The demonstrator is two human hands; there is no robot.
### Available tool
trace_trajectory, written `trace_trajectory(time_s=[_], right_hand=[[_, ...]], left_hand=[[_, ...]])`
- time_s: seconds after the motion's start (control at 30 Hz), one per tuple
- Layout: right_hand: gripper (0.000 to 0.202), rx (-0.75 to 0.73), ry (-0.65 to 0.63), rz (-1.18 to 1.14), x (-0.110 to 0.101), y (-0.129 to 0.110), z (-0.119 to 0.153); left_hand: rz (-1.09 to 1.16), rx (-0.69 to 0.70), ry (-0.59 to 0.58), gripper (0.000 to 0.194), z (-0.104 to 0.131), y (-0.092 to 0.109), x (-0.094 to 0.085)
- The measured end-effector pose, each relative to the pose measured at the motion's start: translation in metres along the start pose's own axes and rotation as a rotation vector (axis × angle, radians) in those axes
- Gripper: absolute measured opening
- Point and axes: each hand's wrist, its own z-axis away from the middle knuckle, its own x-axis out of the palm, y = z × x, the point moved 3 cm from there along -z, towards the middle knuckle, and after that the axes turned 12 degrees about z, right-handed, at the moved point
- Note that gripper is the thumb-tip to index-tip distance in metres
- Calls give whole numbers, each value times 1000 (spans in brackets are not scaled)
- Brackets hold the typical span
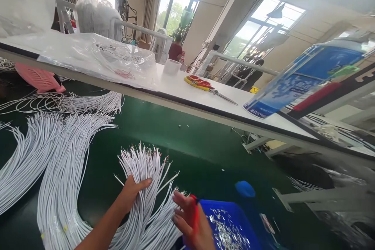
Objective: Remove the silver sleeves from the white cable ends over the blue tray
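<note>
My left hand [132,192] is closed around a bundle of white cables [143,168], whose upper ends fan out with short red and bare tips. To its right is my right hand [193,218], smeared by motion, with fingers stretched towards the cables and apart from each other. A blurred red strip [195,215] runs across that hand; what it is I cannot make out. Beneath and beside the right hand stands a blue tray [247,222] strewn with small shiny metal pieces [227,230]. More white cables [166,218] lie between the hands.
Other white cable bundles [64,156] lie left on the green surface [140,121]. A blue object [245,188] sits right of the tray. Along the raised white shelf [175,88] are a plastic bag [102,60], scissors [202,84], a clear cup [172,67] and a blue can [304,78].
</note>
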Motion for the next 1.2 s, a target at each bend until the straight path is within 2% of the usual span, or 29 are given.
trace_trajectory(time_s=[0.07, 0.1, 0.17, 0.23, 0.33, 0.43, 0.57, 0.77, 0.9, 1.0, 1.2], right_hand=[[62, -3, -94, -178, 49, -17, -23], [66, -20, -77, -229, 68, -26, -31], [59, -19, -24, -375, 93, -37, -40], [48, 8, 43, -507, 103, -38, -41], [38, 50, 87, -657, 103, -31, -37], [32, 90, 56, -787, 101, -25, -38], [29, 226, 63, -938, 102, -19, -42], [23, 367, 163, -958, 98, -10, -42], [22, 376, 187, -945, 96, -9, -42], [27, 371, 147, -940, 97, -8, -43], [26, 213, 99, -778, 98, 9, -44]], left_hand=[[-52, 35, 43, 52, 1, 0, 4], [-70, 51, 59, 49, 1, 0, 6], [-62, 67, 43, 44, 2, 2, 8], [-5, 58, 10, 40, 3, 4, 8], [77, 1, -15, 40, 3, 6, 4], [119, -45, -18, 48, 3, 6, 1], [149, -72, 2, 51, 2, 7, 2], [192, -108, 47, 45, 1, 4, 1], [193, -124, 62, 45, 2, 2, -2], [194, -138, 62, 45, 3, 0, -4], [206, -146, 45, 45, 2, -1, -7]])
